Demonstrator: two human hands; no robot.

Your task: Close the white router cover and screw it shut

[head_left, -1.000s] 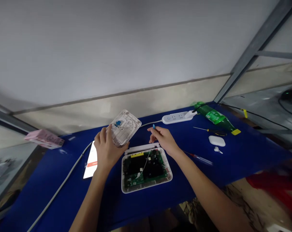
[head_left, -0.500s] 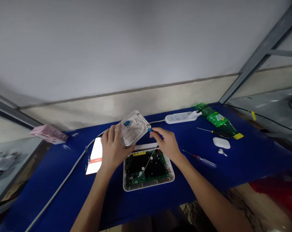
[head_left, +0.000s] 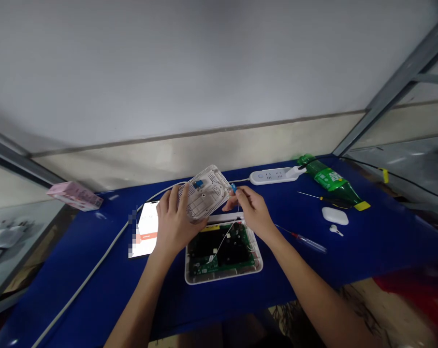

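My left hand (head_left: pixel 177 217) grips the left edge of a white perforated plastic cover (head_left: pixel 205 195), which is tilted above the table with its inner side showing. A small blue piece (head_left: pixel 198 183) sits on that inner side. Between the fingertips of my right hand (head_left: pixel 253 208) is a small blue connector (head_left: pixel 234 187), close to the cover's right corner. A thin white wire (head_left: pixel 225 237) runs from near the right hand down to a green circuit board (head_left: pixel 237 263). The board lies in an open white housing (head_left: pixel 224 279) on the table, below both hands.
A lit phone (head_left: pixel 147 229) lies left of the housing, near a grey cable (head_left: pixel 92 273) and a pink box (head_left: pixel 76 195). Rightward are a power strip (head_left: pixel 273 176), a green bottle (head_left: pixel 329 179), two screwdrivers (head_left: pixel 309 242), an earbud case (head_left: pixel 335 215) and an earbud (head_left: pixel 336 230).
My right hand has drawn the blue connector slightly up and right, and it now shows above the fingertips. The cover and left hand have shifted slightly right in view.
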